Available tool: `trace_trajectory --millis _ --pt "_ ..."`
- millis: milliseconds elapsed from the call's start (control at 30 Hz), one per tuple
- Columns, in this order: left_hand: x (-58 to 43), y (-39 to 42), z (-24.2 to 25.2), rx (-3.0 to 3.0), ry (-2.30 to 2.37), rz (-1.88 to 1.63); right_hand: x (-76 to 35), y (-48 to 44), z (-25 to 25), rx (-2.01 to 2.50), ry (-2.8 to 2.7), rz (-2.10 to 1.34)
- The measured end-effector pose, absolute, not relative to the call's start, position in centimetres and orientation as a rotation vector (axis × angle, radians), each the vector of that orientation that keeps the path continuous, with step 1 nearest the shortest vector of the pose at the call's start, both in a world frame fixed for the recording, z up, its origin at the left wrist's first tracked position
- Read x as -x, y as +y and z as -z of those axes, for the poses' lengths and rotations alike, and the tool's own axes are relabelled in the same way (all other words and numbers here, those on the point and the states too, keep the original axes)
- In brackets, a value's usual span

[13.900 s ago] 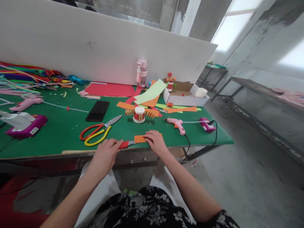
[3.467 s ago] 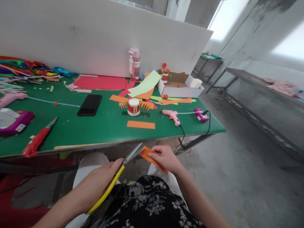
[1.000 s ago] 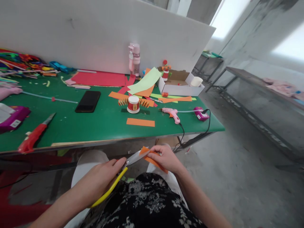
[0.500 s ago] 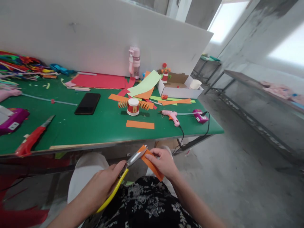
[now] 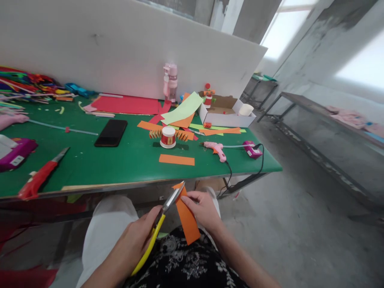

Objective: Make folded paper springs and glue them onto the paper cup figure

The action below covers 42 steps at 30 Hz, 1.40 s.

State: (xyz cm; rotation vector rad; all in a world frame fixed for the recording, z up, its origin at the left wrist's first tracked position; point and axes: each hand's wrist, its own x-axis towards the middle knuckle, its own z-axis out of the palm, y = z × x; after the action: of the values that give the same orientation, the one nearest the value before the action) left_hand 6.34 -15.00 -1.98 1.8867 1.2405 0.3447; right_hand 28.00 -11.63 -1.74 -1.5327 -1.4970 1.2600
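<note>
Our L grip [image 5: 139, 238] is wrapped round the handles of the scissors [image 5: 169, 201], blades angled up & away, across the top end of the orange paper strip [image 5: 189, 224]. Our R grip [image 5: 204, 210] pinches that strip btwn thumb & fingers nr its top; the rest slants down over our lap. A 2nd orange strip [image 5: 177, 160] lies flat on the tabletop [image 5: 126, 168], nr the paper cup [image 5: 168, 137] w/ pleated arms.

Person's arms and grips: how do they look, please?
The left grip and right grip are bare hands; no glove, ring or watch shows. The left forearm and right forearm are bare; no sleeve shows. The black top has pale flowers.
</note>
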Motion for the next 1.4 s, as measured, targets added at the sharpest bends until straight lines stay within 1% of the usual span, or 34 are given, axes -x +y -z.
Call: trace_trajectory --millis 233,367,500,600,700,800,933,1133,1233,1300,1367,1400 --pt "-6.4 -15.2 2.2 -1.865 1.216 -0.428 -28.1 -11.5 1.4 1.545 -1.502 -1.245" --pt "-6.7 -15.6 2.9 -1.621 1.304 -0.532 -28.4 -11.4 1.1 1.545 -1.501 -1.247" --pt "-6.1 -14.9 2.2 -1.356 1.353 -0.745 -29.3 -11.1 0.5 1.451 -1.540 -1.442" --pt "-5.7 -13.9 0.9 -1.339 1.252 -0.787 -29.5 -10.8 -0.1 1.367 -1.726 -1.556" --pt "-6.1 -13.3 0.3 -1.248 1.147 -0.810 -29.0 -10.3 -0.7 1.271 -1.987 -1.572" --pt "-7.0 -13.0 0.7 -1.197 1.054 -0.799 -28.1 -10.0 -1.0 1.210 -2.164 -1.558" --pt "-7.7 -12.7 1.5 -1.159 1.059 -0.776 -27.8 -9.6 -1.4 1.169 -2.275 -1.498" --pt "-7.5 -12.0 1.1 -1.108 1.191 -0.948 -29.0 -9.3 -1.8 1.351 -2.075 -1.375" --pt "-7.7 -11.8 1.0 -1.129 1.206 -0.966 -29.1 -9.2 -1.5 1.374 -1.948 -1.300" --pt "-8.0 -11.7 1.0 -1.112 1.257 -1.027 -29.2 -9.0 -1.0 1.387 -1.694 -1.132" --pt "-8.3 -11.7 0.9 -1.069 1.324 -1.145 -29.3 -8.9 -0.1 1.396 -1.314 -0.919" --pt "-8.5 -11.7 0.8 -1.036 1.351 -1.208 -29.4 -9.1 0.4 1.387 -1.110 -0.867"
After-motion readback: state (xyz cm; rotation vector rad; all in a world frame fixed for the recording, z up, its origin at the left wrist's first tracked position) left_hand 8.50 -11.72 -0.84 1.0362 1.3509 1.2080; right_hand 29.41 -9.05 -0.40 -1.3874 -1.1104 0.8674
